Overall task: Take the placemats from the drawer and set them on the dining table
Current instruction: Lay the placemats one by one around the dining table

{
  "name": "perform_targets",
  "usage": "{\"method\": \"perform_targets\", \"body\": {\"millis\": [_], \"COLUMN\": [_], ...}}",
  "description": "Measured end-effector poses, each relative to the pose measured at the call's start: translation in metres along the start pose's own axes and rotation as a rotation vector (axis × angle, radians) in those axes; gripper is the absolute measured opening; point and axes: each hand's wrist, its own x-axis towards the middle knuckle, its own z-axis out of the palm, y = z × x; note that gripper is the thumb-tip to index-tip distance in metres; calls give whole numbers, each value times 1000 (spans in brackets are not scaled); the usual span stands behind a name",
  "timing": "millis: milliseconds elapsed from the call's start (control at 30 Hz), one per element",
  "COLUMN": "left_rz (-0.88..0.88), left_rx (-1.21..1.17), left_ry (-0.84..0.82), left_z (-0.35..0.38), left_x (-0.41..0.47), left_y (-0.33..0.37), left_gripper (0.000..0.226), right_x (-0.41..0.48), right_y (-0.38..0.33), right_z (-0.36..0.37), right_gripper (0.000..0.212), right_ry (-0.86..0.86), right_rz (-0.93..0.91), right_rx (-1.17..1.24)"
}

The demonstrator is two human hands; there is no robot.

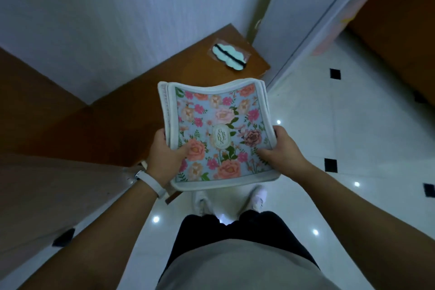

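A stack of floral placemats (217,125) with white borders is held flat in front of my waist, above the floor. The top mat shows pink and orange roses on pale blue with an oval label in the middle. My left hand (166,156) grips the stack's left edge, thumb on top. My right hand (280,148) grips the right edge the same way. Both hands hold the stack between them. No dining table and no drawer front are in view.
A brown wooden cabinet top (141,110) runs along the white wall on my left, with a pale cloud-shaped item in a clear packet (229,56) on its far end. White glossy floor tiles (353,125) with black diamond insets spread to the right. A brown door or cupboard (400,37) stands at right.
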Motion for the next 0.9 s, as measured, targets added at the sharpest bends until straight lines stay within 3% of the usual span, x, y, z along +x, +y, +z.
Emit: {"method": "perform_targets", "body": {"millis": [400,900], "left_rz": [249,496], "left_rx": [186,394], "left_ry": [-418,-775], "left_z": [156,390], "left_x": [-66,-329], "left_y": [85,58], "left_gripper": [43,46], "right_x": [-138,-397], "right_y": [112,366], "right_z": [-114,-187], "right_gripper": [45,52], "right_ry": [434,778], "right_rz": [154,369], "right_rx": [258,468]}}
